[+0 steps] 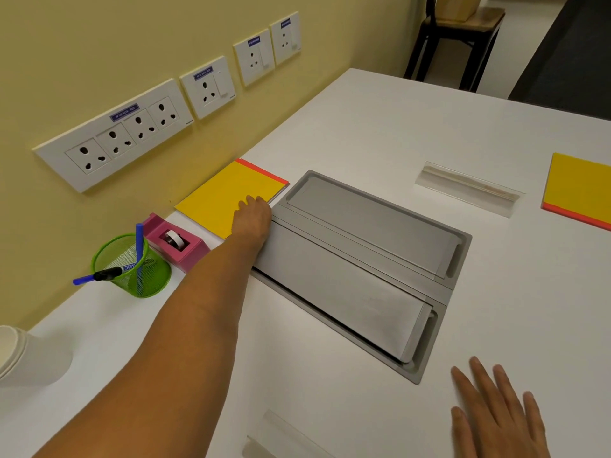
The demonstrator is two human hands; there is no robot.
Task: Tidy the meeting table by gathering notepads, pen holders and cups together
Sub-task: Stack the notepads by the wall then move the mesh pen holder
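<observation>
Gathering looks barely begun: left hand (252,219) rests on the yellow notepad (224,197) by the wall (grip unclear), right hand (496,411) lies flat and empty; second notepad (580,190), pen holder (132,266) and cup (20,355) lie scattered.

Head-worn view, down over table (330,408)

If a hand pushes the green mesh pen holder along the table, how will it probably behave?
The green mesh pen holder looks light and would probably slide easily on the smooth table. The leaning blue pens may shift or tip it.
</observation>
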